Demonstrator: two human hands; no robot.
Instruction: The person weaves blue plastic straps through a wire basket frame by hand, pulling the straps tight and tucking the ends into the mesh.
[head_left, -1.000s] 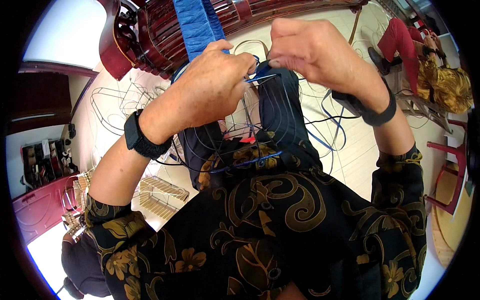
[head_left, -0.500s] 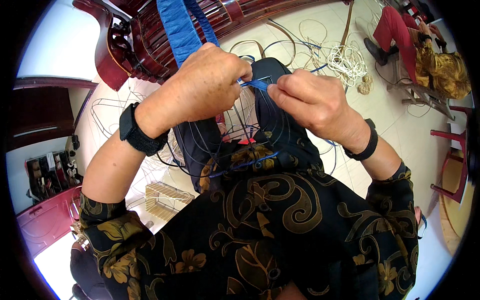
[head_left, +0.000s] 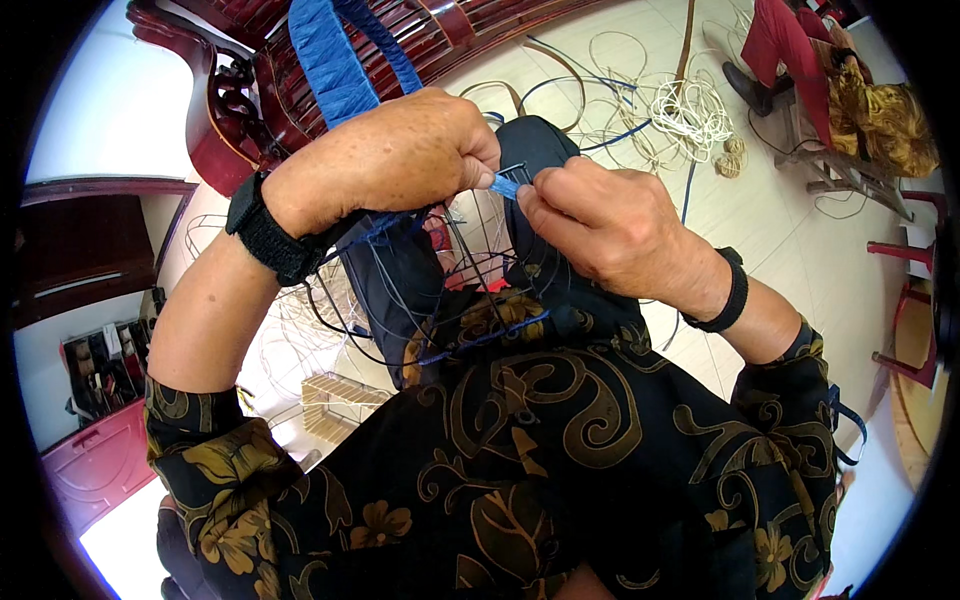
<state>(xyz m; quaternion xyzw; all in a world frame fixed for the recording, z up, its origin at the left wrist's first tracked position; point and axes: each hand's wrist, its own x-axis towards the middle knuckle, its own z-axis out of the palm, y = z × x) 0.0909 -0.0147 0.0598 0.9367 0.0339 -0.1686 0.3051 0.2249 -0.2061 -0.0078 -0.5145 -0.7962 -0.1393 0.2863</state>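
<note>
A short stretch of blue strip (head_left: 506, 187) runs between my two hands, above my lap. My left hand (head_left: 415, 150) is closed, its thumb and fingers pinching one end. The fingers of my right hand (head_left: 610, 222) are also pinched together, on the other end. Below them a frame of thin dark wire (head_left: 458, 235) rests across my thighs, with blue strip wound along part of its near edge. A wide blue wrapped band (head_left: 330, 70) rises in a loop beyond my left hand. My left hand hides part of the frame and the band's lower end.
A dark red slatted wooden bench (head_left: 275, 95) stands at the far left. Loops of pale cord (head_left: 692, 110) and loose strips lie on the tiled floor. A person in red trousers (head_left: 785, 55) sits at the far right. A pale slatted frame (head_left: 340, 400) is beside me at left.
My right hand has moved slightly left and down, and the visible stretch of blue strip is shorter. The blue band and wire frame have shifted slightly left. Both hands keep their pinch.
</note>
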